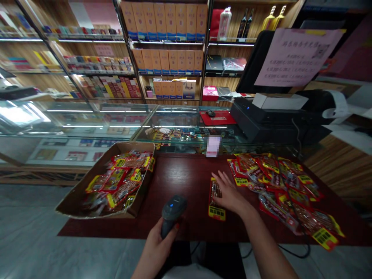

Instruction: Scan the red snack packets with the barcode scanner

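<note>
Head view. Item: one barcode scanner [174, 207], our landmark, held above the near part of the counter [180, 174]; its head points away from us and slightly right, its handle slanting down toward us. Our left hand [159, 244]: grip wrapped around that handle. Item: one snack packet [213, 192], lying on the counter, right of the scanner; long axis running away from us, a yellow label at the nearer end. Our right hand [229, 195]: grip spread over the packet; how firmly it presses, we cannot tell. Item: open carton [136, 146] of packets, left of the scanner. Item: packet heap [270, 176], well right of the scanner.
</note>
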Motion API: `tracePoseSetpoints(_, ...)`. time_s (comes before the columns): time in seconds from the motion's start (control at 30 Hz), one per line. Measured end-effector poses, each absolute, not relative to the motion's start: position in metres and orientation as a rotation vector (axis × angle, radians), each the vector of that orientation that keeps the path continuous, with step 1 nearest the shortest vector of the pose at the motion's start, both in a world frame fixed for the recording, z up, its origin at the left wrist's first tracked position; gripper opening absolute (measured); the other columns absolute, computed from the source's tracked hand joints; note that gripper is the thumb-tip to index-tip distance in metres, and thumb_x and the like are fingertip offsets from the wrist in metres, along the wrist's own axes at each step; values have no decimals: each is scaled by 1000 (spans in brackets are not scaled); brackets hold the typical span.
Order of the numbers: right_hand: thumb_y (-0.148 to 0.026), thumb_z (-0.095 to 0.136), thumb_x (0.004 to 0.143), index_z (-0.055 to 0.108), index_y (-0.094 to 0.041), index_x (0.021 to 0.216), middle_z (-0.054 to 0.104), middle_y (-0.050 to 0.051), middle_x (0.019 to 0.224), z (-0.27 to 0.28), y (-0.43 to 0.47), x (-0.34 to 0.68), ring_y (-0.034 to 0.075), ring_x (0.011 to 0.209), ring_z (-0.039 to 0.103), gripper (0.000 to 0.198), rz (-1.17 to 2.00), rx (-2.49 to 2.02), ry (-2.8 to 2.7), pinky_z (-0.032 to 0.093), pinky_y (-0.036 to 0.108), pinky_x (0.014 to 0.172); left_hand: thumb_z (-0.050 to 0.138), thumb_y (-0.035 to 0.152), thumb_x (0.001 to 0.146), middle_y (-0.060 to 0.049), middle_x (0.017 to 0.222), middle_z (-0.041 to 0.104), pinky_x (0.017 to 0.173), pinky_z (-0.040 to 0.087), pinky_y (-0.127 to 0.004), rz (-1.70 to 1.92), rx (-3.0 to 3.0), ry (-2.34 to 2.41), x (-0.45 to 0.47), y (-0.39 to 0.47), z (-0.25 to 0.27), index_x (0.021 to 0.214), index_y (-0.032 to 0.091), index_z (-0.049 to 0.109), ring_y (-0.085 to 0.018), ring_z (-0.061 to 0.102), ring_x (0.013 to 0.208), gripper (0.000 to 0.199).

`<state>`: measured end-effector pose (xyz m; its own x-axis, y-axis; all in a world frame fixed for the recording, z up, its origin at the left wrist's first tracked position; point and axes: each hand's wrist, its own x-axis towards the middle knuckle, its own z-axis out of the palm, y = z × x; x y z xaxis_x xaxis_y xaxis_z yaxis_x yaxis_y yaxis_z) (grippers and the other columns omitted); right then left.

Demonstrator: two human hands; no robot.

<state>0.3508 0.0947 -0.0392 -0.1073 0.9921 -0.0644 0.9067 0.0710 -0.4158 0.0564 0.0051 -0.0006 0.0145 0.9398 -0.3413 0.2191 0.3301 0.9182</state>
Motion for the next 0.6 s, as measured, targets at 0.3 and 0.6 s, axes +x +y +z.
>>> tracePoseSetpoints(0.3,-27,77,70,74,-16,110,72,14,110,-34,137,374,31,104,68,42,733,-1938,-2126,49,39,92,71,55,77,6,54,52,48,39,-23,849,1130,1481,53,-3,-4,91,14,70,-13,45,49,43)
tracePoseSetpoints(0.6,-59,70,76,75,-21,108,79,8,109,-86,110,319,28,101,72,50,1098,-1348,-920,55,40,91,70,47,78,-1,72,68,70,50,-28,918,1236,1488,53,12,3,100,15,72,-22,62,73,39)
